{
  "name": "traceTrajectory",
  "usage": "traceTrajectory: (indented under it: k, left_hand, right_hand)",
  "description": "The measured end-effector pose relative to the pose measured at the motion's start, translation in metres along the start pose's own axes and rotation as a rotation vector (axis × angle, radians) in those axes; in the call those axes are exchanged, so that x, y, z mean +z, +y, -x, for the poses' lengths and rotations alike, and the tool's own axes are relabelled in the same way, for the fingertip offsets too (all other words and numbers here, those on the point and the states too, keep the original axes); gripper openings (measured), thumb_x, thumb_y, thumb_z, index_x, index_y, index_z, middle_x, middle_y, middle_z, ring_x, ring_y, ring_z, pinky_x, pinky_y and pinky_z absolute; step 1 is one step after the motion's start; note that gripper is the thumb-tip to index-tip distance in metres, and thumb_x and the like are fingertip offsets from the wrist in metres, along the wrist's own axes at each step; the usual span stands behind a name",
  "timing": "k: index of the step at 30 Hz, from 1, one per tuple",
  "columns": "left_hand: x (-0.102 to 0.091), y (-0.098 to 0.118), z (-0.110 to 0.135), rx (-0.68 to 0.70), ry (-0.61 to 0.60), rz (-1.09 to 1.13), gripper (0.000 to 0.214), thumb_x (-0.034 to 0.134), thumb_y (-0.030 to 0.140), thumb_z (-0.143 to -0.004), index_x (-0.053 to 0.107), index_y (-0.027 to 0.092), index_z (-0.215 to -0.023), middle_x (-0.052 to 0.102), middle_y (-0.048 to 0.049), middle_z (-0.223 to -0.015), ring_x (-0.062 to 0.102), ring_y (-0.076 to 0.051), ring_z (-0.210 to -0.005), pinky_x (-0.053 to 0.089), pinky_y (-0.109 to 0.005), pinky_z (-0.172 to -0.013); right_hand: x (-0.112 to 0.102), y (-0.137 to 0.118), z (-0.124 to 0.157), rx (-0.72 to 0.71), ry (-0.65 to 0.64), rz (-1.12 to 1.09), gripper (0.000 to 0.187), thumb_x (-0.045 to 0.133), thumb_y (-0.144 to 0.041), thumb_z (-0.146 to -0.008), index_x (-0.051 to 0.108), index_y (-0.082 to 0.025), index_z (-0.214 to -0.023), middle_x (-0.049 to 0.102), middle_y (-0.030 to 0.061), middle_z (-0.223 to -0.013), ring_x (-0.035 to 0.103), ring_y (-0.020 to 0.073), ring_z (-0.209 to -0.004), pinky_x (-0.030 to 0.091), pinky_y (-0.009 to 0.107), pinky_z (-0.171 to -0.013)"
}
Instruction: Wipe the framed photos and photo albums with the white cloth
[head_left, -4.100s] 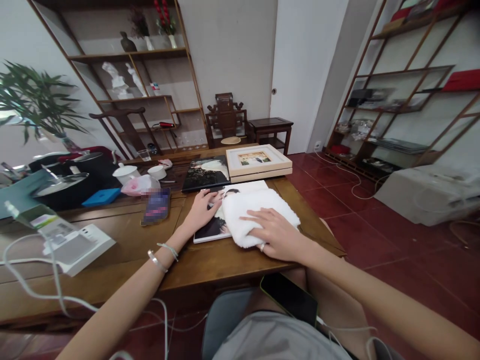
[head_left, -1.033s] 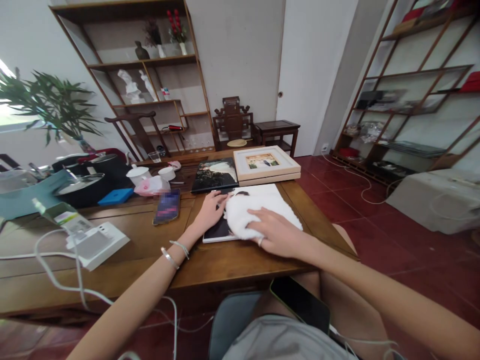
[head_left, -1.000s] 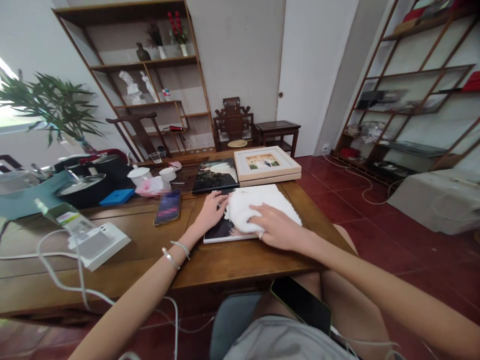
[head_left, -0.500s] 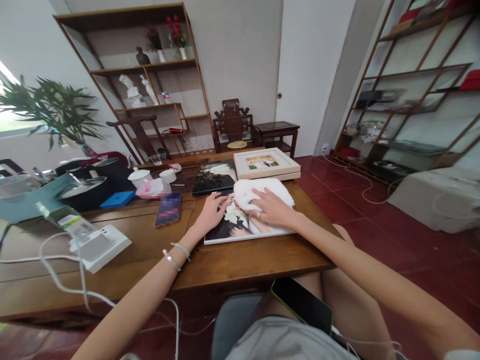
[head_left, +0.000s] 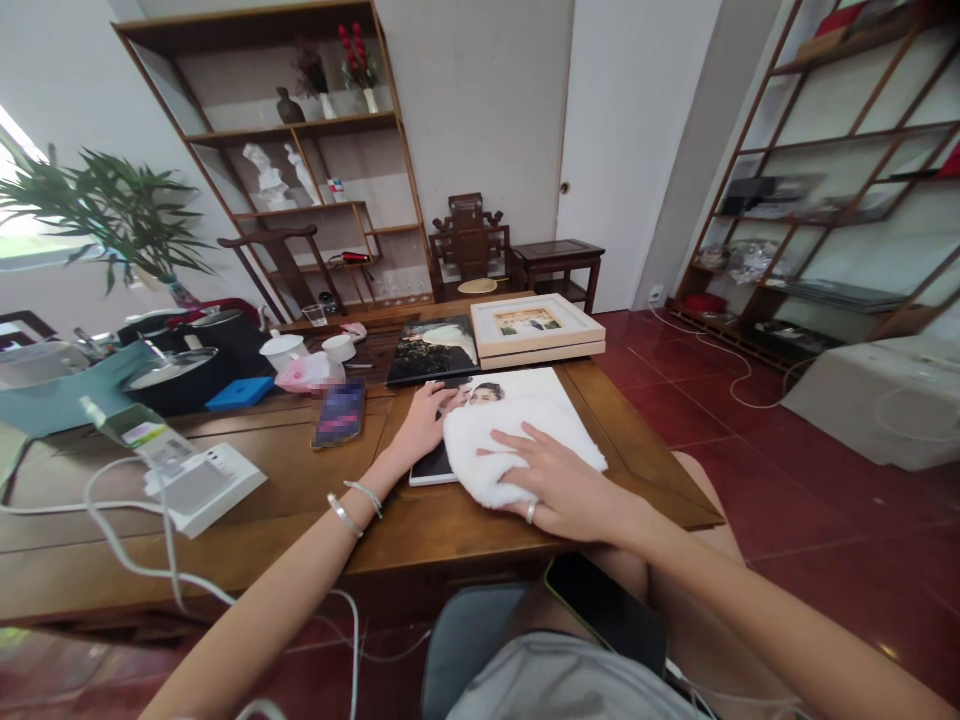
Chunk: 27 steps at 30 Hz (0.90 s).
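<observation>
Just below the frame's centre, my left hand (head_left: pixel 424 412) lies, fingers extended, on the left side of the photo panel (head_left: pixel 536 384), presumably steadying it on the tabletop (head_left: pixel 427 530). Apart from it, my right hand (head_left: pixel 562 482) spreads over the fluffy white cloth (head_left: pixel 476 438), hiding much of the panel; whether it pinches the cloth underneath, I cannot tell.

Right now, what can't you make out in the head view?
All head view:
1. Much of the flat white-edged photo panel: under the white fluffy cloth and right hand.
2. Ringed digit's tip on that hand: hidden by the cloth.
3. Screen details of the purple-screened rectangular phone: pixelated, blurred.
4. Green leafy plant: cut by the left edge.
</observation>
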<state>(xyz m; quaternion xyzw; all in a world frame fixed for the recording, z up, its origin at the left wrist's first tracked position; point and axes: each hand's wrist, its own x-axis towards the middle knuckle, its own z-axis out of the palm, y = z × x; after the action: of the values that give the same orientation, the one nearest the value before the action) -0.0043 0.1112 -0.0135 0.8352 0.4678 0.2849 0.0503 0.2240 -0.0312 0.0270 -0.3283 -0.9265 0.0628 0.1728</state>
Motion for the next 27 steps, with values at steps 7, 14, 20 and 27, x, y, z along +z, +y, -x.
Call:
traceTrajectory:
  k: [7,14,20,27]
  left_hand:
    - [-0.001,0.003,0.000,-0.007,0.016,-0.023,0.033,0.045,0.033,-0.090,0.065,0.015,-0.109,0.061,-0.0134,-0.119,0.049,-0.027,-0.121,0.038,-0.044,-0.104]
    - [-0.003,0.006,0.000,-0.012,0.014,-0.024,0.035,0.043,0.036,-0.091,0.065,0.016,-0.110,0.062,-0.0126,-0.117,0.049,-0.027,-0.122,0.039,-0.044,-0.102]
    - [-0.002,0.005,0.000,-0.004,0.012,-0.018,0.035,0.044,0.033,-0.090,0.065,0.013,-0.110,0.061,-0.0141,-0.119,0.050,-0.027,-0.121,0.038,-0.044,-0.104]
    - [-0.003,0.006,0.001,-0.003,0.006,-0.003,0.035,0.043,0.030,-0.089,0.064,0.013,-0.112,0.060,-0.0144,-0.121,0.049,-0.027,-0.121,0.037,-0.046,-0.105]
  right_hand:
    - [-0.007,0.063,-0.033,0.147,0.021,0.085,0.032,0.045,-0.028,-0.092,0.062,-0.017,-0.117,0.055,0.0128,-0.132,0.034,0.0279,-0.134,0.023,0.052,-0.109]
    - [-0.006,0.088,-0.049,0.255,0.072,0.136,0.033,0.043,-0.030,-0.092,0.062,-0.017,-0.115,0.056,0.0122,-0.131,0.035,0.0287,-0.133,0.023,0.051,-0.108]
    - [-0.002,0.047,-0.034,0.190,0.052,0.114,0.030,0.047,-0.028,-0.090,0.065,-0.015,-0.109,0.059,0.0185,-0.125,0.035,0.0316,-0.133,0.024,0.054,-0.106]
    - [-0.006,-0.013,-0.009,0.086,-0.037,0.016,0.026,0.051,-0.024,-0.087,0.065,-0.020,-0.109,0.051,0.0104,-0.137,0.031,0.0307,-0.135,0.022,0.057,-0.107]
